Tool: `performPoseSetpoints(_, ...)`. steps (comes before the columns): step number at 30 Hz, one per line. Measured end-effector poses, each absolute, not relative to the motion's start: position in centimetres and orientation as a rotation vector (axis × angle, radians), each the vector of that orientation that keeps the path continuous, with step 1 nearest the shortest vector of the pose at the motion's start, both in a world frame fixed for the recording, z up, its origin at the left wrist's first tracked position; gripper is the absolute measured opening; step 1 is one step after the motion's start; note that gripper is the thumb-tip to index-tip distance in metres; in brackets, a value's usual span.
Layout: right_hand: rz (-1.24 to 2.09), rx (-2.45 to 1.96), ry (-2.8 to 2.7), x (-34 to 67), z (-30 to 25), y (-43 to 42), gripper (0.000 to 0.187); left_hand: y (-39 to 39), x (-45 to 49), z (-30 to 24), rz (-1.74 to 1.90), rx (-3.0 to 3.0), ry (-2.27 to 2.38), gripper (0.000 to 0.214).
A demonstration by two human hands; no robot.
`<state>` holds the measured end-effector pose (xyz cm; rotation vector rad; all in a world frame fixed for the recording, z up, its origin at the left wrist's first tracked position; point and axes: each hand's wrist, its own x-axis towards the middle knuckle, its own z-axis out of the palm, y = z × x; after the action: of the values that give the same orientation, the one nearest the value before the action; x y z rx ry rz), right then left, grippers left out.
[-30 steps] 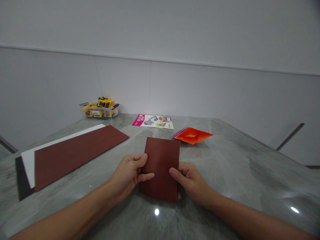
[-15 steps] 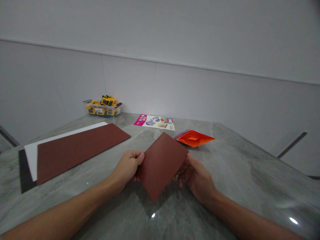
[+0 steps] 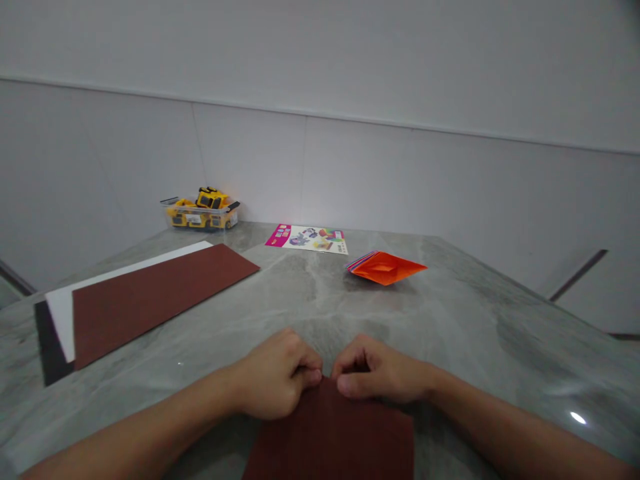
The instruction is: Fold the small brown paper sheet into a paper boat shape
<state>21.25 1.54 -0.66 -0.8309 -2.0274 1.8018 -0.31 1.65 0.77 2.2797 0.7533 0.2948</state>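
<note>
Here, the small brown sheet point(image 3: 345, 447) lies at the near middle of the grey table point(image 3: 300, 300), near end out of view. Left hand point(image 3: 280, 377) at its far edge, thumb and fingertips pinching paper. Right hand point(image 3: 380, 370) just beside, also pinching: thumb on the sheet, fingers curled. Undersides hidden.

Likely trouble: uneven pull between the two pinches could skew or wrinkle the edge; opposed pulling over so short a span might start a tear. Knuckles cover part of the edge, so misalignment could go unnoticed.

Around: stack of coloured paper point(image 3: 395, 268), orange on top, farther and slightly right, apart from both hands. Printed sheet point(image 3: 310, 239) beyond it, toward the middle. Far left, yellow toy vehicles point(image 3: 213, 199) in a clear tub point(image 3: 233, 219). Left: large brown sheet point(image 3: 165, 297) over a white sheet point(image 3: 59, 320) and a black sheet point(image 3: 50, 353); a leftward swing of the left forearm point(image 3: 155, 423) might shift them. Main obstruction, I judge: the hands themselves.
</note>
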Motion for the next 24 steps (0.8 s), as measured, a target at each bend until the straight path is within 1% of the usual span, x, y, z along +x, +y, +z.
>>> performPoseSetpoints(7,1.572,-0.959,-2.180,20.6,-0.8,0.5,0.048,2.0,-0.5,0.4,0.311,2.275,0.694,0.030)
performPoseSetpoints(12,1.502,-0.899,-2.090,19.9,-0.8,0.2,0.053,2.4,-1.3,0.7,0.363,2.261,0.701,0.034)
performPoseSetpoints(15,1.513,-0.896,-2.138,20.0,-0.8,0.6,0.054,2.7,-1.8,0.8,0.320,2.337,0.760,0.035)
performPoseSetpoints(19,1.421,-1.020,-2.166,20.0,-1.0,0.7,0.048,2.4,-1.8,1.4,0.311,2.642,0.944,0.026)
performPoseSetpoints(22,1.239,-1.187,-2.133,19.2,-1.5,0.4,0.043,1.3,-0.9,1.8,0.413,2.891,1.076,0.017)
performPoseSetpoints(24,1.110,-1.251,-2.124,18.6,-1.8,0.3,0.040,0.6,-0.1,1.7,0.407,2.969,1.118,0.014)
